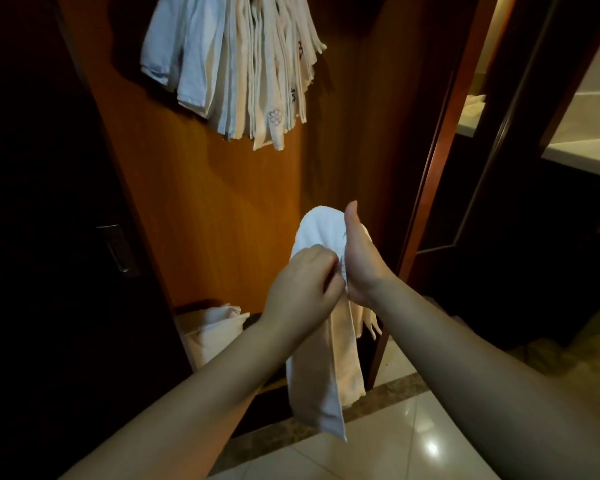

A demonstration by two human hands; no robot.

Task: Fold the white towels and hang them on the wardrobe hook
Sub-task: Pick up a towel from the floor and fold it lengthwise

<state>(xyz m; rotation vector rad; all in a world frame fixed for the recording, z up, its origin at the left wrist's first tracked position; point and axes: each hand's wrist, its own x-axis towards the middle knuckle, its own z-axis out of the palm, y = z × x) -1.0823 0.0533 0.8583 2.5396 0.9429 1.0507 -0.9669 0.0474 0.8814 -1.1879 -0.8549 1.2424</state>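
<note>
A folded white towel (321, 368) hangs draped over my right hand (359, 258), whose thumb points up; its fingers are hidden behind the cloth. My left hand (303, 289) pinches the towel's edge beside the right palm. The towel's two ends hang down toward the floor. Several folded white towels (243, 67) hang in a bunch high on the wooden wardrobe panel; the hook that bears them is hidden above the frame's top edge. More white towels (212, 330) lie piled low in the wardrobe, left of my left forearm.
The orange-brown wardrobe back panel (201, 202) fills the middle. A dark door with a metal handle (116, 251) stands at the left. A wooden frame (430, 174) rises on the right, with a pale counter (582, 154) beyond. Glossy tiled floor (378, 441) lies below.
</note>
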